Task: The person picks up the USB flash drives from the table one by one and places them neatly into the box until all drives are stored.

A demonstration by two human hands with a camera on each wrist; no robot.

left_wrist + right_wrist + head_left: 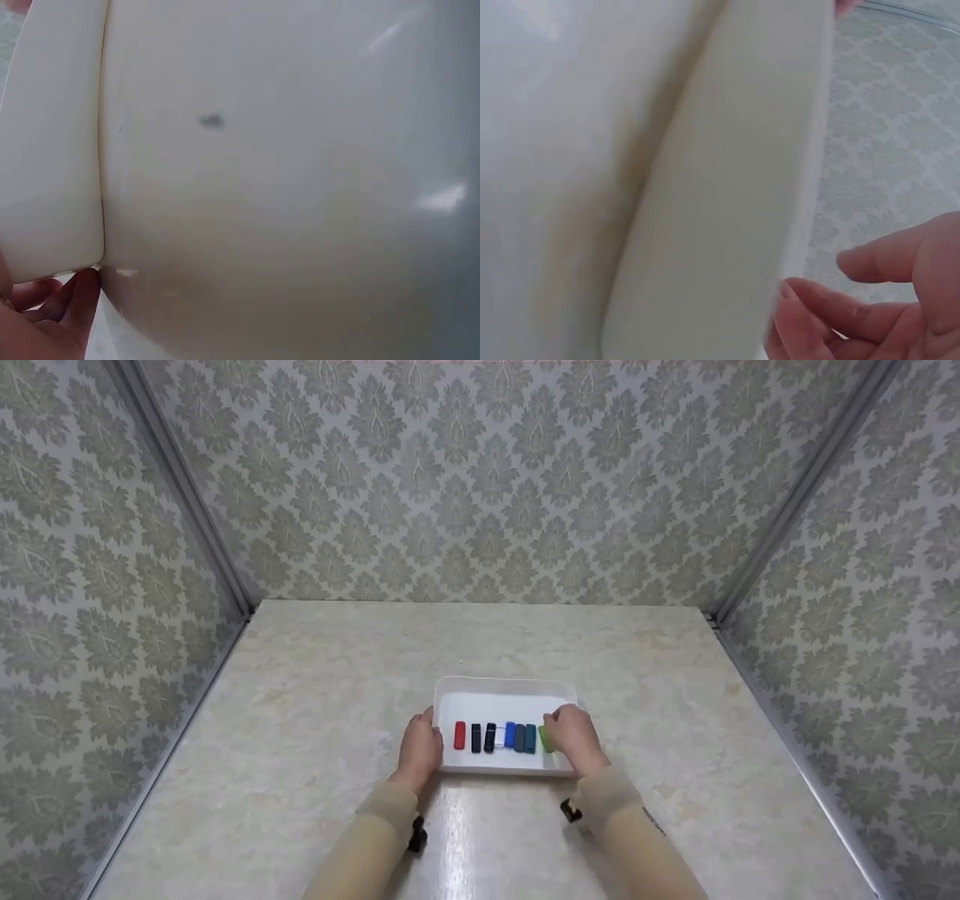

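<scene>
1. A white tray (504,690) sits on the pale marbled surface (315,690), near its front edge and just ahead of the person.
2. Inside it a row of small blocks lies side by side, each standing lengthwise: a red block (459,735), two black blocks (475,737), a white one half hidden, a blue block (510,733), a teal block (529,738) and a green block (545,739) at the right end.
3. The left hand (420,748) rests against the tray's left wall, fingers (79,300) tucked at its lower edge; they seem to steady it more than grip it.
4. The right hand (576,737) covers the right end of the row, at the green block. Whether its fingers (832,319) pinch that block cannot be told; the wrist view shows them loosely curled beside the tray's outer wall.
5. Judging by this, the row looks nearly or fully laid, the green block being the last piece handled. No loose blocks show outside the tray.
</scene>
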